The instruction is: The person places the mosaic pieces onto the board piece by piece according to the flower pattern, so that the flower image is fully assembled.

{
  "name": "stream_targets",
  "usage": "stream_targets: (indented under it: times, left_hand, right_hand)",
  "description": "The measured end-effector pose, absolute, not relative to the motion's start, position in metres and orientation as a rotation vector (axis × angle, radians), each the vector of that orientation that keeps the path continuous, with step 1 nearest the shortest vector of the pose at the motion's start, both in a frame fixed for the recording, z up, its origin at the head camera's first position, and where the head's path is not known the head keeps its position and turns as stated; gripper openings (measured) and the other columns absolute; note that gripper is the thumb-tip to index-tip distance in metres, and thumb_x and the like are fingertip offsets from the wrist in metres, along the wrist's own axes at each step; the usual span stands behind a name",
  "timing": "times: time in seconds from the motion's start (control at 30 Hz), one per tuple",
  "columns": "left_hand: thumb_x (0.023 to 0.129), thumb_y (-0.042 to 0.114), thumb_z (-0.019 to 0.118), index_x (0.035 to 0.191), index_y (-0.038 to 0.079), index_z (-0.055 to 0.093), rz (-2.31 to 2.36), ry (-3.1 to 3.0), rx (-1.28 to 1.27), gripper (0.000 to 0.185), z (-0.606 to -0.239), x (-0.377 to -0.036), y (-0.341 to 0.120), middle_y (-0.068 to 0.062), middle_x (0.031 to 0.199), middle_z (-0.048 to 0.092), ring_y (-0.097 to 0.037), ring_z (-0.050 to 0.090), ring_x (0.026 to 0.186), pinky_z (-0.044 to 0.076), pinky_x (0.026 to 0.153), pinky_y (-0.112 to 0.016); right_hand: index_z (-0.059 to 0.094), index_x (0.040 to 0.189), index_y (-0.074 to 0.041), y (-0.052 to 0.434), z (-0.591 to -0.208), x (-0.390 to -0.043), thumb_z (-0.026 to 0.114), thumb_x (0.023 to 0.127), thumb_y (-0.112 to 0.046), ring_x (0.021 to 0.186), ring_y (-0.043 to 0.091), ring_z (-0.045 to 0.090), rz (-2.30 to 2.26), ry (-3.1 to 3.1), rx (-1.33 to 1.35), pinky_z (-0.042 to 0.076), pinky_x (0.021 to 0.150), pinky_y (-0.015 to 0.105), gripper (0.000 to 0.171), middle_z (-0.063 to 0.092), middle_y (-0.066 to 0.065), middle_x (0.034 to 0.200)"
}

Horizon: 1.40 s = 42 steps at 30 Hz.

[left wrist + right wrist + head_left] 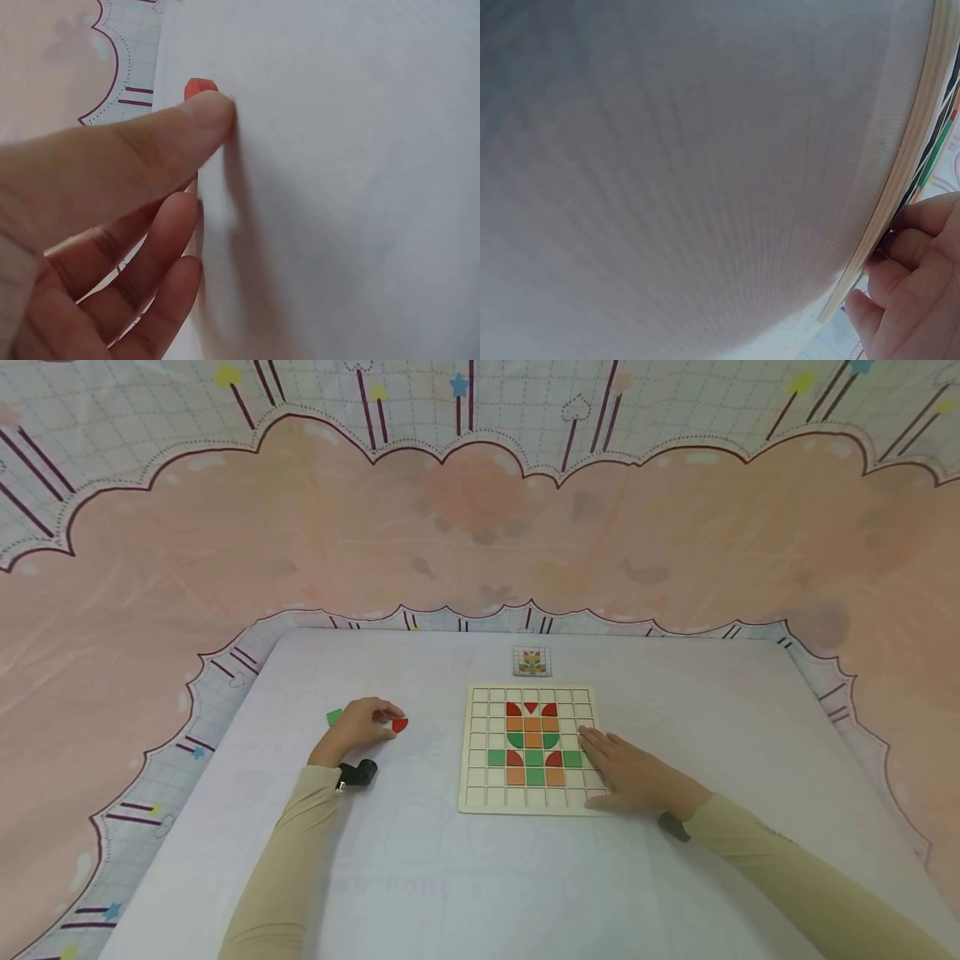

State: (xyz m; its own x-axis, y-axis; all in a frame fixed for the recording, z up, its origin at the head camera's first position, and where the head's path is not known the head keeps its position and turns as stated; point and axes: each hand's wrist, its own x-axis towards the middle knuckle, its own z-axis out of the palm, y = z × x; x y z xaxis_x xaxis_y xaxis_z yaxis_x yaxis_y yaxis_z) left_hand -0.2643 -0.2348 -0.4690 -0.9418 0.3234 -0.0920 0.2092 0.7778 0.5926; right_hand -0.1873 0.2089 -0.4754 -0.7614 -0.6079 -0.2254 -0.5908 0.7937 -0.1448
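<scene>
My left hand (362, 724) pinches a red quarter-round tile (401, 725) between thumb and fingers, left of the wooden grid board (480, 802). In the left wrist view only a bit of the red tile (199, 86) shows past the thumb. With fingers straight, my right hand (633, 772) rests on the board's right edge. The right wrist view shows its fingers at the board's wooden side (889, 199). Red, orange and green tiles form a symmetrical figure in the board's middle columns, with an orange tile (532, 739) near the centre.
A green tile (334, 717) lies on the white table (420, 877) behind the left hand. A small pattern card (532, 661) with a similar coloured figure lies beyond the board. Patterned cloth (480, 543) hangs behind the table.
</scene>
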Motion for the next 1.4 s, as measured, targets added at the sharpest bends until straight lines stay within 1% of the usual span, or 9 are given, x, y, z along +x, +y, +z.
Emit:
stream_targets:
  times: [0.2,0.37,0.5,0.67,1.07,1.17,1.3,1.4]
  left_hand:
    - [0.078,0.005,0.073,0.104,0.002,0.069,0.894,2.798,0.359,0.026,-0.47,-0.263,-0.236,-0.018,0.105,0.065,-0.03,0.058,0.098,0.048,0.091,-0.044]
    - [0.078,0.007,0.074,0.104,0.002,0.069,0.926,2.792,0.378,0.027,-0.469,-0.26,-0.23,-0.016,0.103,0.067,-0.028,0.06,0.096,0.048,0.089,-0.043]
    - [0.077,0.009,0.076,0.104,0.003,0.069,0.965,2.767,0.401,0.029,-0.467,-0.26,-0.218,-0.015,0.104,0.067,-0.026,0.06,0.096,0.048,0.09,-0.043]
    - [0.078,0.011,0.075,0.106,0.005,0.069,1.028,2.738,0.43,0.03,-0.466,-0.259,-0.192,-0.013,0.107,0.067,-0.025,0.06,0.099,0.048,0.093,-0.042]
    - [0.077,0.016,0.076,0.104,0.006,0.07,1.157,2.612,0.637,0.029,-0.463,-0.245,-0.111,-0.007,0.102,0.067,-0.017,0.06,0.091,0.051,0.087,-0.033]
    - [0.077,0.015,0.076,0.103,0.005,0.07,1.2,2.572,0.688,0.028,-0.464,-0.241,-0.093,-0.007,0.101,0.068,-0.017,0.06,0.089,0.051,0.083,-0.029]
    - [0.077,0.014,0.077,0.102,0.006,0.07,1.214,2.521,0.739,0.027,-0.466,-0.236,-0.07,-0.006,0.099,0.069,-0.017,0.063,0.089,0.051,0.08,-0.026]
    - [0.077,0.016,0.077,0.101,0.007,0.07,1.181,2.5,0.779,0.027,-0.469,-0.232,-0.053,-0.004,0.099,0.07,-0.016,0.065,0.092,0.051,0.081,-0.024]
  right_hand:
    - [0.016,0.149,-0.001,0.209,-0.476,-0.187,0.052,0.085,-0.064,0.146,0.029,0.015,-0.101,2.719,-0.918,0.02,0.117,0.045,0.097,0.013,0.014,0.158]
    - [0.015,0.15,-0.002,0.209,-0.476,-0.187,0.051,0.084,-0.065,0.146,0.029,0.014,-0.083,2.719,-0.91,0.02,0.117,0.045,0.098,0.013,0.013,0.158]
    - [0.016,0.149,-0.001,0.208,-0.476,-0.187,0.052,0.084,-0.064,0.146,0.029,0.014,-0.091,2.719,-0.905,0.02,0.117,0.045,0.097,0.013,0.014,0.158]
    - [0.017,0.149,-0.001,0.209,-0.476,-0.187,0.051,0.085,-0.064,0.146,0.029,0.015,-0.086,2.722,-0.908,0.02,0.117,0.045,0.097,0.013,0.014,0.158]
    - [0.015,0.15,-0.002,0.208,-0.474,-0.188,0.052,0.085,-0.063,0.146,0.029,0.014,-0.108,2.713,-0.905,0.02,0.117,0.046,0.097,0.012,0.014,0.158]
    - [0.015,0.15,-0.002,0.208,-0.475,-0.188,0.051,0.085,-0.065,0.146,0.028,0.013,-0.097,2.713,-0.911,0.02,0.117,0.045,0.097,0.012,0.013,0.158]
    - [0.015,0.15,-0.002,0.209,-0.477,-0.189,0.05,0.084,-0.066,0.146,0.028,0.013,-0.092,2.71,-0.914,0.02,0.117,0.045,0.098,0.012,0.013,0.158]
    - [0.015,0.15,-0.002,0.21,-0.478,-0.19,0.05,0.085,-0.066,0.146,0.029,0.014,-0.096,2.709,-0.922,0.02,0.117,0.045,0.098,0.012,0.014,0.158]
